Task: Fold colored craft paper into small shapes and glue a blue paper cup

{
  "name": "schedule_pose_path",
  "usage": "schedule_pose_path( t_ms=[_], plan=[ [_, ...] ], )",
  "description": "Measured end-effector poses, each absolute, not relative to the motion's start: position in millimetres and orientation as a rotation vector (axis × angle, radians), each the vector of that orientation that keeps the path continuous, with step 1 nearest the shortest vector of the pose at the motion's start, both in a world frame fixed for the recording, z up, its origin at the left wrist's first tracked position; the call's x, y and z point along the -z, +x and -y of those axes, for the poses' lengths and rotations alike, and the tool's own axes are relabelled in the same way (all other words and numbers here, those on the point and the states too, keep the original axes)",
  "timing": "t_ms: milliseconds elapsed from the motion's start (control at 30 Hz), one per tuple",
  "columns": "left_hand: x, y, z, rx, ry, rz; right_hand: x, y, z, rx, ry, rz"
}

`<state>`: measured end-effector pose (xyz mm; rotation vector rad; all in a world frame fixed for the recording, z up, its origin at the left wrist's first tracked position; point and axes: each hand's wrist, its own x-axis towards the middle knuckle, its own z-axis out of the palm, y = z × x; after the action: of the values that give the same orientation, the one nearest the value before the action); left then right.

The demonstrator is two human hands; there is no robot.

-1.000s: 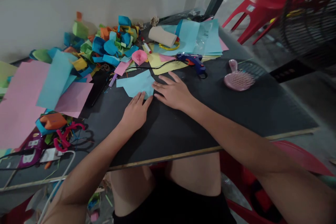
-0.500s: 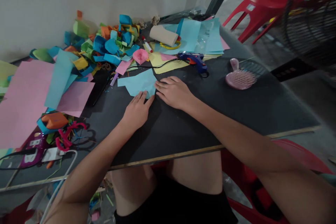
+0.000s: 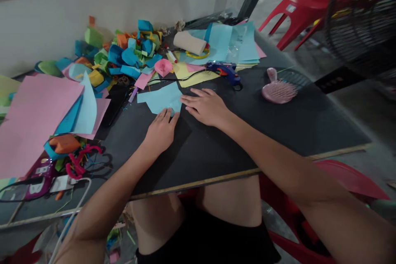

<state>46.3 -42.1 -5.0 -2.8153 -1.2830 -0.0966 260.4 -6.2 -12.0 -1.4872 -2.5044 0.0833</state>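
Note:
A light blue paper piece (image 3: 161,98) lies on the black tabletop (image 3: 247,128). My left hand (image 3: 161,130) lies flat with its fingertips on the paper's near edge. My right hand (image 3: 206,106) rests flat beside it, fingers spread and pointing left onto the paper's right edge. Neither hand holds anything.
A blue glue gun (image 3: 225,71) and yellow paper (image 3: 193,75) lie behind the hands. A pink hairbrush (image 3: 278,90) sits to the right. Pink and blue sheets (image 3: 37,111), a heap of folded scraps (image 3: 130,55), scissors (image 3: 80,161) and a cardboard roll (image 3: 189,42) crowd the left and back. Red chairs (image 3: 303,4) stand beyond.
A light blue sheet on the left pile has lifted and curled over. My right hand's fingers curled briefly, then flattened again. Both hands stay on the blue paper.

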Motion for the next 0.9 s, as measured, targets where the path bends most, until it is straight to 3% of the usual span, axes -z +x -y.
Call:
schedule_pose_path(
  t_ms=[300, 500, 900],
  plan=[
    [10, 40, 40, 0.271, -2.829, 1.297, 20, 265, 2, -0.345, -1.000, 2.628],
    [9, 34, 30, 0.416, -2.890, 1.385, 21, 261, 4, -0.493, -0.997, 2.651],
    [11, 31, 23, 0.390, -2.919, 1.392, 18, 261, 7, -0.483, -1.029, 2.698]
  ],
)
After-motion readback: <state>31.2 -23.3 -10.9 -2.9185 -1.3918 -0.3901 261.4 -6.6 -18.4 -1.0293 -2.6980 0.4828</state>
